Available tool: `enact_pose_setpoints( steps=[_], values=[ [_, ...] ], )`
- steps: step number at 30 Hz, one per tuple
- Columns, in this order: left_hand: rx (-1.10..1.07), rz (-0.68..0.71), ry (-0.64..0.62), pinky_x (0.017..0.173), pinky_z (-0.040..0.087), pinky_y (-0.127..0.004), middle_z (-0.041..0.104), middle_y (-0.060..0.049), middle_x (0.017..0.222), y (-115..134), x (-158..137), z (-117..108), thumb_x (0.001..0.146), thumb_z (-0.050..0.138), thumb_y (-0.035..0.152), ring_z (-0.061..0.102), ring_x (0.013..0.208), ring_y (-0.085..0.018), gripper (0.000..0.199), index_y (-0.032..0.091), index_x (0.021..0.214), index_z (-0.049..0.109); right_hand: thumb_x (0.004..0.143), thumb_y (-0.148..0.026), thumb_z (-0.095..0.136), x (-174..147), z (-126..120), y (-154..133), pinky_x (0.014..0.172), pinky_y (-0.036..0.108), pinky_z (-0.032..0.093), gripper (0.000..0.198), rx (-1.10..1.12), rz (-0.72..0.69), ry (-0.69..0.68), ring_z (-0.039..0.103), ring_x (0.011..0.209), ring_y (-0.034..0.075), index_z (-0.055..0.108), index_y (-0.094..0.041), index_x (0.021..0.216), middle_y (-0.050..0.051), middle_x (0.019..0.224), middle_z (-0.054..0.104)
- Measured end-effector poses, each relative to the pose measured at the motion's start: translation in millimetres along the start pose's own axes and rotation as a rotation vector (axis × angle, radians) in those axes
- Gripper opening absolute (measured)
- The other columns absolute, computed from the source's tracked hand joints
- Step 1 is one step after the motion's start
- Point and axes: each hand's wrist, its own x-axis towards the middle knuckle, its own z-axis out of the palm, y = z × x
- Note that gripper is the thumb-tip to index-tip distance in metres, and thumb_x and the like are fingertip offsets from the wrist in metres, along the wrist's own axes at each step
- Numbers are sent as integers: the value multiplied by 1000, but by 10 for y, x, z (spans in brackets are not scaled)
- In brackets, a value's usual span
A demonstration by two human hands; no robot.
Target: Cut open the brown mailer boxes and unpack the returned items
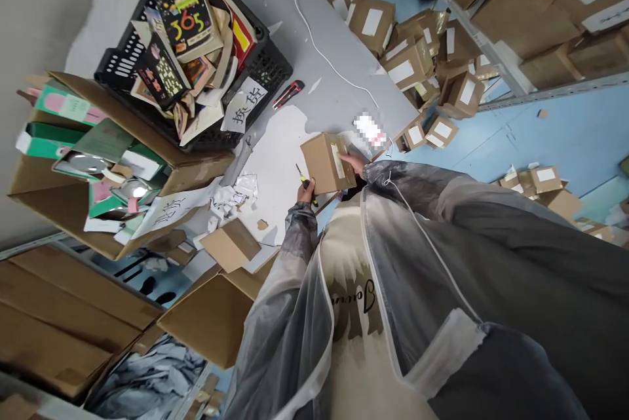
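Observation:
A small brown cardboard box (320, 161) with a white label on its side is held up near the table's edge. My right hand (352, 163) grips its labelled right side. At the box's lower left corner, my left hand (305, 192) is closed around a yellow and black utility knife (303, 176), its blade pointing up and away from me. The left hand also appears to touch the box, though the far fingers are hidden. Another small cardboard box (230, 244) lies left of my left hand on the table.
A black crate (265, 63) of books and a large carton (49, 174) of green packages stand on the left. A red and black cutter (288, 94), a phone (369, 129) and a white cable (319, 46) lie on the table (344, 102). Parcels (407, 63) pile on the blue floor.

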Motion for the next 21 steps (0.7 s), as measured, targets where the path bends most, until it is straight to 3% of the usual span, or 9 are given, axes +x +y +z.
enact_pose_setpoints(
  steps=[3, 6, 9, 11, 13, 16, 18, 21],
  values=[
    [45, -68, 171, 98, 75, -50, 89, -19, 107, 70, 119, 114, 96, 97, 74, 88, 121, -40, 64, 19, 123, 82, 106, -51, 95, -31, -4, -55, 65, 27, 60, 43, -116, -14, 45, 74, 99, 21, 59, -28, 107, -2, 105, 78],
    [149, -121, 344, 106, 73, -55, 90, -26, 123, 122, 140, 104, 101, 96, 63, 85, 138, -48, 47, 20, 119, 84, 103, -45, 96, -84, 108, -57, 65, 31, 64, 41, -254, -59, 49, 73, 95, 20, 59, -29, 110, -3, 114, 76],
    [141, -137, 488, 91, 75, -47, 90, -23, 127, 169, 17, 3, 111, 86, 60, 90, 125, -42, 44, 21, 131, 81, 95, -54, 103, -79, 199, -86, 104, 50, 75, 55, -395, -155, 81, 77, 113, 26, 64, -29, 125, 6, 141, 76],
    [87, -115, 543, 74, 71, -37, 90, -16, 114, 225, -120, -69, 117, 77, 63, 90, 95, -31, 48, 23, 143, 75, 98, -68, 98, -7, 208, -142, 134, 61, 64, 71, -523, -304, 127, 75, 139, 37, 66, -25, 146, 17, 160, 71],
    [66, -41, 550, 62, 63, -31, 85, -6, 98, 311, -257, -111, 124, 63, 66, 80, 71, -23, 47, 26, 148, 70, 107, -82, 81, 113, 188, -216, 150, 67, 49, 88, -636, -476, 151, 63, 166, 45, 63, -21, 168, 24, 177, 64],
    [90, 139, 436, 63, 60, -29, 79, 0, 89, 492, -377, -88, 130, 49, 63, 74, 65, -21, 41, 30, 145, 69, 114, -89, 61, 300, 148, -319, 155, 70, 41, 94, -694, -620, 74, 52, 179, 46, 59, -25, 183, 20, 186, 63],
    [174, 234, 324, 74, 64, -33, 83, -3, 94, 629, -386, -30, 129, 55, 58, 81, 77, -25, 37, 29, 143, 73, 117, -87, 58, 376, 128, -362, 153, 68, 47, 86, -696, -634, 8, 59, 175, 44, 65, -29, 180, 16, 181, 69],
    [447, 295, 246, 96, 66, -39, 90, -13, 116, 821, -361, 81, 124, 67, 49, 87, 111, -36, 36, 25, 149, 78, 122, -74, 59, 397, 98, -381, 147, 58, 54, 68, -685, -598, -9, 65, 168, 37, 71, -29, 171, 13, 176, 74]
  ],
)
